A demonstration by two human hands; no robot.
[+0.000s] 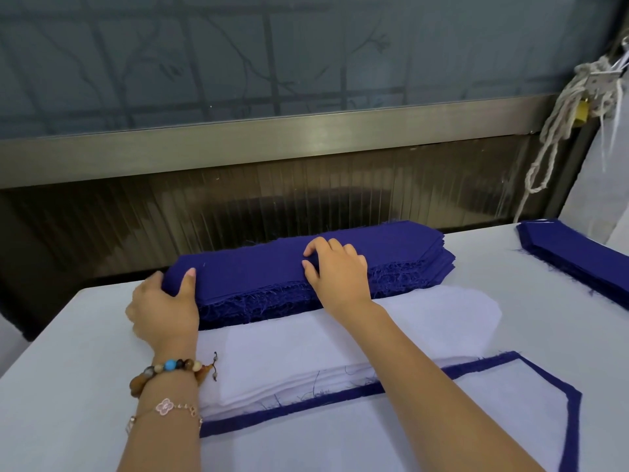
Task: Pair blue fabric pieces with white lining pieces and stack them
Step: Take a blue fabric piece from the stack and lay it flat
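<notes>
Nearest, a paired piece (289, 447) is lying flat on the bench (68, 369): white lining on top with only a blue border showing round it. The bottom edge of the view is cutting it off, and the right forearm is crossing over part of it.

Just behind it, the white lining stack (272, 362) is sitting with its layers slightly fanned and loose blue threads lying along its near edge. Its far edge is tucking under the blue stack (245, 270), which is lying across the middle of the bench with frayed edges facing the person.

The hands are working apart. The left hand (163, 308), with bracelets (170, 369) on its wrist, is gripping the stack's left end, thumb on top and fingers hidden behind the fabric. The right hand (335, 270) is resting on top near the middle with fingertips bent; I cannot tell whether it is pinching the top layer.

At far right, a second blue stack (578, 257) is running out of view. Beyond the bench, a rope (561, 131) is hanging beside a window (238, 63) whose glass is blurring whatever is behind it.
</notes>
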